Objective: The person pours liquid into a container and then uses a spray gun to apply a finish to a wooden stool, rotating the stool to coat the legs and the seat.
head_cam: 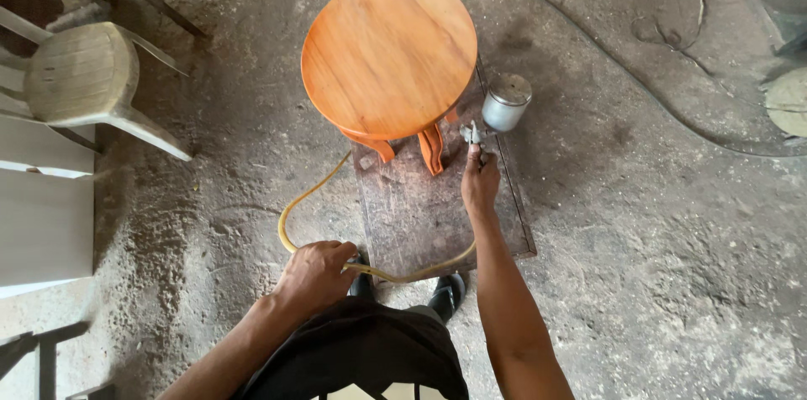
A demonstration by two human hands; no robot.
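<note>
Left hand (pixel 315 274): fingers curled shut, knuckles up, held close to the body; forearm bent, running in from the lower left. Right hand (pixel 480 183): closed in a grip, arm stretched nearly straight forward from the lower edge, wrist level, bare forearm.

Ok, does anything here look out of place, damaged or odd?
Nothing looks spilled or broken. The round wooden stool stands on a stained board. The right hand holds the spray gun beside it; the left hand grips the yellow hose.
</note>
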